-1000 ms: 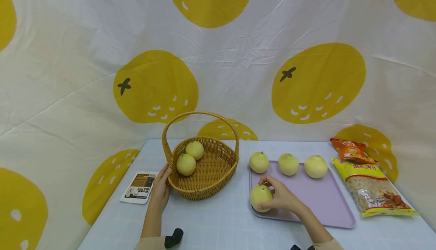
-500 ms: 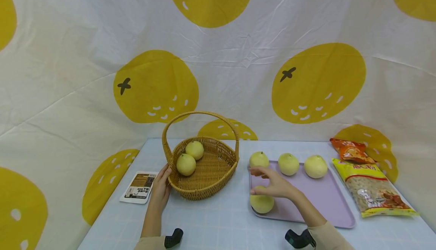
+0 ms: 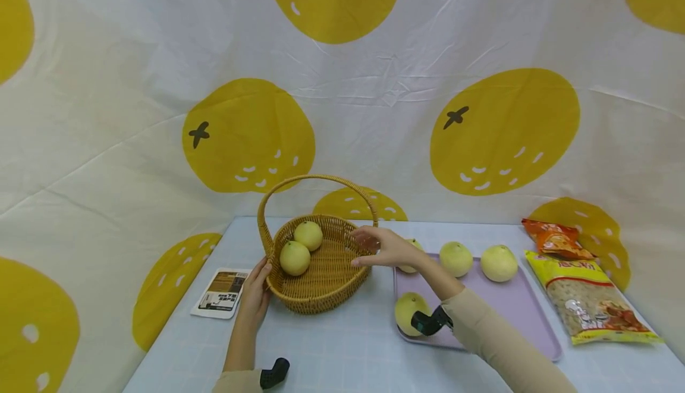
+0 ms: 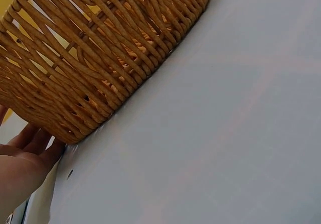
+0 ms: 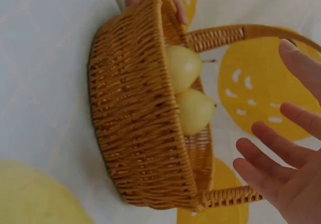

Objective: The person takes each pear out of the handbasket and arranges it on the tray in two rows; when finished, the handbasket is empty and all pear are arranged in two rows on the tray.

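Note:
Two round pale-yellow pears [image 3: 295, 258] lie together in the left half of a wicker basket [image 3: 310, 304] with a tall arched handle. My left hand [image 3: 255, 289] holds the basket's left side, its fingers at the rim by the handle's foot; in the left wrist view the hand [image 4: 25, 166] is against the wicker wall. Over the basket's right side is my right hand [image 3: 387, 247], holding nothing. The right wrist view shows that hand [image 5: 291, 169] with fingers spread beside the handle. Several more pears [image 3: 499, 263] sit on a lilac tray [image 3: 492, 316].
The tray's front-left pear [image 3: 411, 310] is partly covered by the black wrist device [image 3: 430, 321]. Right of the tray lie a yellow-topped food bag [image 3: 591, 301] and an orange snack packet [image 3: 556, 239]. A white, brown-printed packet [image 3: 220, 293] lies left of the basket.
My right hand has let go of the tray's front-left pear, lifted away and moved left to the basket's right side. The left hand and basket have stayed put.

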The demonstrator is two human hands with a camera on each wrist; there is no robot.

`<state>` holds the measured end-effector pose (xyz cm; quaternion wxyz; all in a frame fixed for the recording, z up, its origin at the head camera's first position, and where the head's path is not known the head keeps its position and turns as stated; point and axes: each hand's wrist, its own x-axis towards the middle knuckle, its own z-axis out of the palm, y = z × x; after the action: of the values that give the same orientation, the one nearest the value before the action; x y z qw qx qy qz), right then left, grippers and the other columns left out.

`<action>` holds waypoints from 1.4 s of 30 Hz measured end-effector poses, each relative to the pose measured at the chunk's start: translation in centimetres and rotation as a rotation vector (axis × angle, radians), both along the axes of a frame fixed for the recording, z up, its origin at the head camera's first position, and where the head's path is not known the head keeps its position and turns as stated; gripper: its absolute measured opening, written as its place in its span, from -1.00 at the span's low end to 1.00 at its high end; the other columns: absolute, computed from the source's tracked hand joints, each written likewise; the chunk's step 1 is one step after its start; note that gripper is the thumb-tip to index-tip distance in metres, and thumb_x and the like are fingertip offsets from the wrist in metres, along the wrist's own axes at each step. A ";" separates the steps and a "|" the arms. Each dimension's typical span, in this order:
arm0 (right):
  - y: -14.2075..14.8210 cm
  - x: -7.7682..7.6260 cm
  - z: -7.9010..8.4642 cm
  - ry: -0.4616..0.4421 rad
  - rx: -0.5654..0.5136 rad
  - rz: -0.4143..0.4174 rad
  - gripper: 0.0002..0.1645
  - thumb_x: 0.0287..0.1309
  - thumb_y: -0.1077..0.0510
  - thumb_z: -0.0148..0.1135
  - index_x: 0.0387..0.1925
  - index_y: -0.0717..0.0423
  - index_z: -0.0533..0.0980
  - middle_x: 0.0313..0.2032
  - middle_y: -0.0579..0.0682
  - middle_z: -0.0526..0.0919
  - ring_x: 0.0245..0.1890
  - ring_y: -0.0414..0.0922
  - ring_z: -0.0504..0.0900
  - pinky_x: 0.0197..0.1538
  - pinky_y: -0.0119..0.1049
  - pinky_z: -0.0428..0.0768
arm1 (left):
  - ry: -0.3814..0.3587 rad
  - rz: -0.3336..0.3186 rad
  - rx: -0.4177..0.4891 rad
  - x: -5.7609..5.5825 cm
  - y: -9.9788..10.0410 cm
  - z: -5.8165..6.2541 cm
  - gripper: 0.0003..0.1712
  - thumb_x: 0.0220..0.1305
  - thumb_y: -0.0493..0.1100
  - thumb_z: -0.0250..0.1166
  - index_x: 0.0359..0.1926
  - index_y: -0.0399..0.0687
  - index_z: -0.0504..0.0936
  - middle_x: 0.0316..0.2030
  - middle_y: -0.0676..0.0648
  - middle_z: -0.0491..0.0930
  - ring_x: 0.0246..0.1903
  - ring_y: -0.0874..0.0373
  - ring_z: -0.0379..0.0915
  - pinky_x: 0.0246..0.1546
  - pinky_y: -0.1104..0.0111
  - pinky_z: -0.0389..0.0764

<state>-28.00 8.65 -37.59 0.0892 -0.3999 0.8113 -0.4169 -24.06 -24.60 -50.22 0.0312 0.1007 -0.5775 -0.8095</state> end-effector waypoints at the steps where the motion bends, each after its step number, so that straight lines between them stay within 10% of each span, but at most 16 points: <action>1: -0.5 -0.3 0.3 0.006 0.020 0.005 -0.27 0.06 -0.04 0.36 0.22 0.12 0.35 0.10 0.14 0.51 0.08 0.12 0.50 0.07 -0.04 0.53 | -0.005 0.002 0.007 0.0 0.0 0.0 -0.26 0.38 0.05 0.09 0.45 -0.07 0.06 0.42 -0.09 0.06 0.35 0.08 0.04 0.21 0.45 0.32; 12: -5.8 -2.4 0.6 0.002 0.097 0.058 -0.30 0.10 0.01 0.32 0.24 0.15 0.34 0.10 0.14 0.50 0.08 0.10 0.50 0.06 -0.18 0.54 | 0.016 -0.008 -0.009 0.0 -0.1 0.0 -0.25 0.38 0.04 0.09 0.45 -0.11 0.03 0.41 -0.11 0.05 0.27 0.19 0.14 0.16 0.48 0.36; 27: -10.7 -4.5 -3.0 0.002 0.089 -0.021 -0.14 0.10 0.06 0.32 0.35 0.25 0.17 0.24 0.30 0.33 0.11 0.18 0.44 0.03 -0.12 0.53 | 0.001 0.011 0.026 0.0 0.2 0.1 -0.28 0.40 0.00 0.08 0.45 -0.10 0.04 0.42 -0.10 0.04 0.35 0.10 0.04 0.21 0.45 0.32; 42: -14.1 -3.7 -5.2 0.018 0.206 -0.075 -0.01 -0.02 -0.06 0.41 0.39 0.10 0.17 0.31 0.16 0.26 0.29 0.05 0.27 0.27 -0.11 0.33 | 0.009 -0.010 0.033 -0.1 0.0 0.1 -0.26 0.39 0.03 0.08 0.46 -0.07 0.03 0.42 -0.07 0.04 0.35 0.12 0.04 0.22 0.45 0.30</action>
<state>-31.73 -5.44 -42.75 0.1069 -0.3620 0.8649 -0.3309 -24.15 -24.55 -50.16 0.0283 0.0946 -0.5642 -0.8197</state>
